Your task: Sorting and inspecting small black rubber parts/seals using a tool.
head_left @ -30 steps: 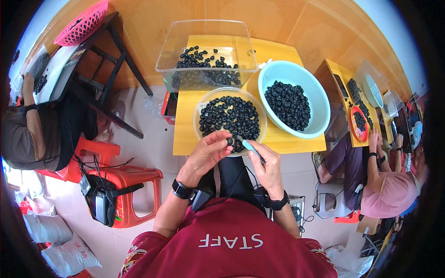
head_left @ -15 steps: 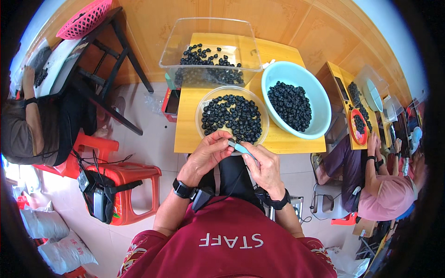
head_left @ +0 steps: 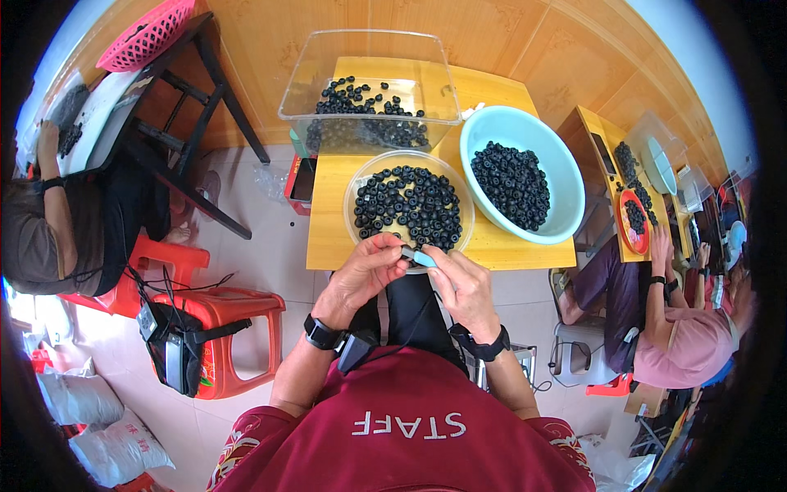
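Observation:
In front of my chest both hands meet at the near rim of a round clear tray (head_left: 351, 220) holding many small black ring-shaped parts (head_left: 410, 201). My right hand (head_left: 461, 283) is closed around a small tool with a light-blue handle (head_left: 424, 259) and a greyish tip, which points toward my left fingers. My left hand (head_left: 373, 271) pinches a small black part at its fingertips, mostly hidden by the fingers and the tool. Right of the tray, a light-blue basin (head_left: 570, 193) holds a heap of the black parts. Behind it, a clear rectangular bin (head_left: 373, 78) has more scattered inside.
The yellow wooden table (head_left: 500, 261) carries these containers. A red stool (head_left: 246, 307) with a black bag (head_left: 172, 353) stands at my left. One person (head_left: 49, 221) sits at a dark table on the left, another (head_left: 672, 344) on the right by an orange-red tray (head_left: 625, 234).
My right hand has shifted slightly left and the tool has turned, so less of its blue handle shows. My left hand keeps its pinch in nearly the same place.

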Motion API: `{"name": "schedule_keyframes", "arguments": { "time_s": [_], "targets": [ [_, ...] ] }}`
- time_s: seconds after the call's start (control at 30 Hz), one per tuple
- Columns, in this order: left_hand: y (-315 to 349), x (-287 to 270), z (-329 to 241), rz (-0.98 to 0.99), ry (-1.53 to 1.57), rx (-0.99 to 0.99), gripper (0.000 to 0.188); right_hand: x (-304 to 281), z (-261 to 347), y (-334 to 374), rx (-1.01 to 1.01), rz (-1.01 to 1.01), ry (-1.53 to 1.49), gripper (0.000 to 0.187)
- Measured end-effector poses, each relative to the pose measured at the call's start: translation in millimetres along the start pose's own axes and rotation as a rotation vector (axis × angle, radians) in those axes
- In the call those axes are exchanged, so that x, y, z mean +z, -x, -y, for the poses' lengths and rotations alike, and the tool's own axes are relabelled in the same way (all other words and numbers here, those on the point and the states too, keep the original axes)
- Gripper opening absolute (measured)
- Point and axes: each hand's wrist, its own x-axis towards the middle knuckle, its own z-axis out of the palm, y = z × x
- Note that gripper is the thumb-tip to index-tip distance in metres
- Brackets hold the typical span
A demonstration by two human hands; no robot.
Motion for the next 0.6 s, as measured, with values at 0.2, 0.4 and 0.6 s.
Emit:
{"name": "schedule_keyframes", "arguments": {
  "time_s": [0.2,0.4,0.6],
  "targets": [
    [15,17,-4,0.109,-0.026,-0.029,0.013,-9,-22,2,0.263,-0.068,0.029,0.02],
    [3,10,0,0.035,-0.003,-0.073,0.02,-5,1,-5,0.383,-0.025,-0.469,0.028],
    [11,24,-3,-0.037,-0.243,-0.061,0.025,10,6,-8,0.442,0.166,-0.897,0.02]
  ]
}}
